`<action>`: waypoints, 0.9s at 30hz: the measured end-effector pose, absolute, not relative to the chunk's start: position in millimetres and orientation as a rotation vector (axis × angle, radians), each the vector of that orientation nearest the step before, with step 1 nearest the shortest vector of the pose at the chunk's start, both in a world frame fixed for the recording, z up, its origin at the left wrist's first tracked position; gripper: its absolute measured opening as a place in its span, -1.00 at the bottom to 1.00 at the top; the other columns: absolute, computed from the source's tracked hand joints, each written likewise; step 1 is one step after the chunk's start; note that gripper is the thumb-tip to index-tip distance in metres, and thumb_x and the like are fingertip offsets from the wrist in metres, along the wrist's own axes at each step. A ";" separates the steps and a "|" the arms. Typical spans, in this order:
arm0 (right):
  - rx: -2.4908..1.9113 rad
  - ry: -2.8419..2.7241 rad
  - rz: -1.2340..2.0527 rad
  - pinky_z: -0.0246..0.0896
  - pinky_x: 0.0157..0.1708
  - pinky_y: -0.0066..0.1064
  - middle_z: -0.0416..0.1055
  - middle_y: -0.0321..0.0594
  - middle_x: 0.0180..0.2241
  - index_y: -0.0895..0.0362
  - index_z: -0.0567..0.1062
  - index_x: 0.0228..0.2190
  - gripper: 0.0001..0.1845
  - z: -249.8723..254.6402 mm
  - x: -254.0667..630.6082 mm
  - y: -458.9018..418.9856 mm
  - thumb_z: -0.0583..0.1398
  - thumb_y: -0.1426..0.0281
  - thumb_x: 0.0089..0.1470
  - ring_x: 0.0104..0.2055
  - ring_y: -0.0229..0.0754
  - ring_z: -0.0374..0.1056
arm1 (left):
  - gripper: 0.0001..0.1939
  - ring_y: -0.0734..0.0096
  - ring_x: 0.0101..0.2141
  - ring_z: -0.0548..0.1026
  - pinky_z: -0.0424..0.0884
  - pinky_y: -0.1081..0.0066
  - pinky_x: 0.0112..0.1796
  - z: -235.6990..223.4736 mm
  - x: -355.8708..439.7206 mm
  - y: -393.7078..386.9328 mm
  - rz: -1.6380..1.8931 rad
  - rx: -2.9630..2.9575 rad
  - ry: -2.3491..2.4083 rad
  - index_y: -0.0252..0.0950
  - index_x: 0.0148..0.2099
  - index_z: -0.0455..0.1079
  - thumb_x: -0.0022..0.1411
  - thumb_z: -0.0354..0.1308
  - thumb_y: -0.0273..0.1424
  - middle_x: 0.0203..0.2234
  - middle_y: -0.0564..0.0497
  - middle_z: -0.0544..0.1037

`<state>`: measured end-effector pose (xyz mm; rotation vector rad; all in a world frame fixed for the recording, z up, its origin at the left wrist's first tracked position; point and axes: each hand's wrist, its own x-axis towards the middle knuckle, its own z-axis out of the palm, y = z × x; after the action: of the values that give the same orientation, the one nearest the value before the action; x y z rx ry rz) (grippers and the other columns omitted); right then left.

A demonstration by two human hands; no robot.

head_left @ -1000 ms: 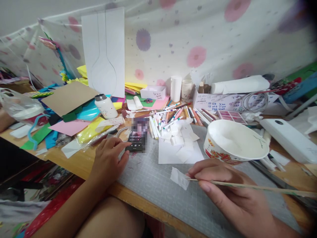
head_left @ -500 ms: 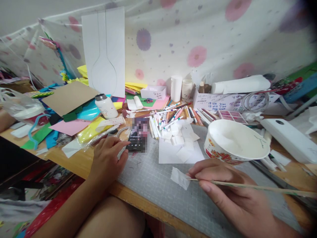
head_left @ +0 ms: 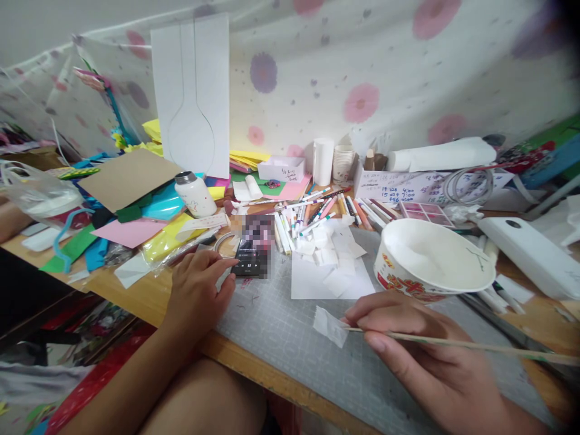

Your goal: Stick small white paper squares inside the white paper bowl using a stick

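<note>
My left hand (head_left: 202, 287) rests by the phone (head_left: 248, 254), fingers loosely stretched and apart, the index fingertip at the lower left of its screen. Playback controls show on the screen, and part of the phone is blurred out. Between thumb and fingers, my right hand (head_left: 421, 350) pinches a thin wooden stick (head_left: 471, 345) that runs off to the right. At the stick's tip is a small piece of thin white paper (head_left: 330, 326), above the grey cutting mat (head_left: 276, 326). Beyond it, cut white paper squares (head_left: 333, 257) lie heaped on a white sheet (head_left: 312, 284).
A large paper bowl (head_left: 432, 260) with white contents stands right of the squares. Several markers (head_left: 312, 214) lie behind them. A white bottle (head_left: 194, 193) and coloured paper (head_left: 131, 232) are at left; a white power bank (head_left: 530, 254) is at right. The table edge (head_left: 272, 377) runs in front.
Almost nothing differs. The view has shifted very slightly; both hands, the stick and the paper piece keep their places.
</note>
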<state>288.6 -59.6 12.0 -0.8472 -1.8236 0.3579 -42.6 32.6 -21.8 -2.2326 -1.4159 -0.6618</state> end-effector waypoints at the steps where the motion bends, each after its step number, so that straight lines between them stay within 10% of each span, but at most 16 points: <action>1: -0.846 -1.824 0.355 0.56 -0.20 -0.62 0.66 -0.30 -0.31 0.07 0.54 -0.28 -0.74 12.5 288.4 -59.7 0.20 0.66 0.11 -0.28 -0.32 0.64 | -0.70 0.10 -0.25 0.52 0.44 0.10 -0.15 -22.0 -42.8 32.6 -0.658 -2.235 -1.420 -0.28 -0.12 0.62 0.36 0.03 -0.39 -0.31 -0.10 0.53; 27: -0.838 -1.883 0.261 0.58 -0.31 -0.63 0.67 -0.28 -0.38 0.07 0.54 -0.34 -0.77 18.7 286.6 -57.4 0.20 0.64 0.11 -0.36 -0.28 0.66 | -0.74 0.02 -0.22 0.53 0.44 0.04 -0.16 -19.0 -38.8 31.8 -0.637 -2.268 -1.385 -0.30 -0.12 0.62 0.33 0.08 -0.44 -0.30 -0.13 0.56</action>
<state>286.6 -57.4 18.7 -0.8379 -1.8833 0.2609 -38.8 31.8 -19.0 -2.2678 -1.3854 -0.6368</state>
